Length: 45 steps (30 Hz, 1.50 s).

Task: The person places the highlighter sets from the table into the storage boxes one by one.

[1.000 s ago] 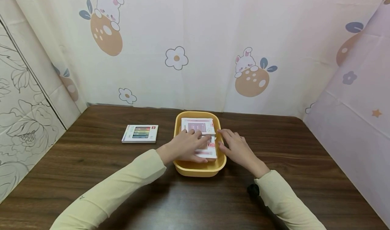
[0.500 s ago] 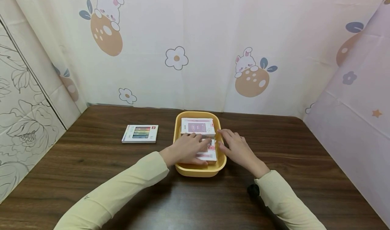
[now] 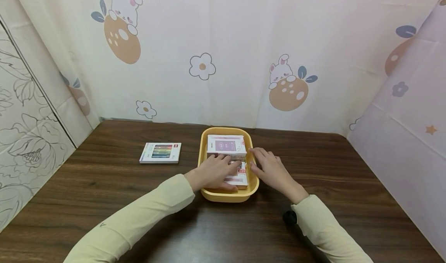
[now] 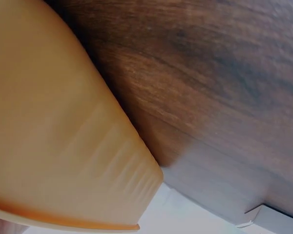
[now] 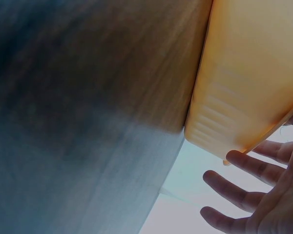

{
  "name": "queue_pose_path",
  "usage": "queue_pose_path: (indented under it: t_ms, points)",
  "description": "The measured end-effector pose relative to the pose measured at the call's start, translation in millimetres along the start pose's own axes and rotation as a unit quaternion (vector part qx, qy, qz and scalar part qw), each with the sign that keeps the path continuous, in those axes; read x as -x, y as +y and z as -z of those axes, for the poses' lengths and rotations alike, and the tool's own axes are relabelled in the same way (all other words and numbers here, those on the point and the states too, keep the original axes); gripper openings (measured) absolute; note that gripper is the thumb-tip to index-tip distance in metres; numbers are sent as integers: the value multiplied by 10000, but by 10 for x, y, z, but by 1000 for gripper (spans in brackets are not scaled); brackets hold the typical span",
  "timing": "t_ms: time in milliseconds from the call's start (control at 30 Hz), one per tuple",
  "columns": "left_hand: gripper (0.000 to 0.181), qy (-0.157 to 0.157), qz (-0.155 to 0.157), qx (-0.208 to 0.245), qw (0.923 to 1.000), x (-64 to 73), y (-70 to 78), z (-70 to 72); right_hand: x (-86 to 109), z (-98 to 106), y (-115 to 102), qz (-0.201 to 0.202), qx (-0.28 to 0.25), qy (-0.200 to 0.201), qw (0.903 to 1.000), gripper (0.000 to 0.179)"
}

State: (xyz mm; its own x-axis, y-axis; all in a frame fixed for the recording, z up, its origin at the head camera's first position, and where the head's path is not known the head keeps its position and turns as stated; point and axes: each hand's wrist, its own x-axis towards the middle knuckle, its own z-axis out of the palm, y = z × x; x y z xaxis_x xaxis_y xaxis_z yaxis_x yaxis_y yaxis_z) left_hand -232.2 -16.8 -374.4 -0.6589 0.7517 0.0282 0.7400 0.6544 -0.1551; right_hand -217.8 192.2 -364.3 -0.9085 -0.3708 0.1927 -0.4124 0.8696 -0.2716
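Observation:
Inside a yellow plastic basket point(image 3: 228, 197) lie two white boxes, one behind the other. The far box point(image 3: 226, 145) has a purple label and the number 12 printed on top. Over the near box point(image 3: 237, 180), with pink and red print, my left hand point(image 3: 216, 172) holds on, fingers at its far edge and thumb along its near side; the hand covers much of this box. My right hand point(image 3: 271, 169) rests at the basket's right rim with loosely straight, spread fingers point(image 5: 232, 192). In the left wrist view, the basket's outer wall point(image 4: 63, 122) fills the left side.
To the left of the basket, a flat white pack point(image 3: 160, 153) shows a row of coloured sticks through its window. Everything stands on a dark wooden table point(image 3: 223, 232). A curtain point(image 3: 230, 31) with rabbit and flower prints hangs behind the table's back edge.
My left hand has moved slightly toward me, and the near box has shifted with it, widening the gap to the far box. My right hand stays in place.

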Motion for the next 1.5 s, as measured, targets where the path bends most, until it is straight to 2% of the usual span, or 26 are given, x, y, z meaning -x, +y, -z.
queue_pose_path:
  t_ms: [300,467,767,1067,1233,1500]
  points:
    - [79,-85,70,181,9998,-3,-6,0,-4,3,-2,-27,-3,-37,10000,47]
    - [78,-16,68,260,9996,-3,-7,7,-8,3,-5,-56,-20,-55,10000,47]
    - [76,-53,87,238,9997,10,-24,47,-16,2,-3,-36,-11,-47,10000,47]
    - [73,222,-90,-36,9997,54,-34,139,-9,-11,9,-10,10,-16,10000,47]
    - [68,335,31,105,9994,105,-77,227,-10,-11,7,-10,4,-6,10000,47]
    - [61,584,59,-192,9981,198,-211,316,-15,-18,7,-22,16,6,10000,47]
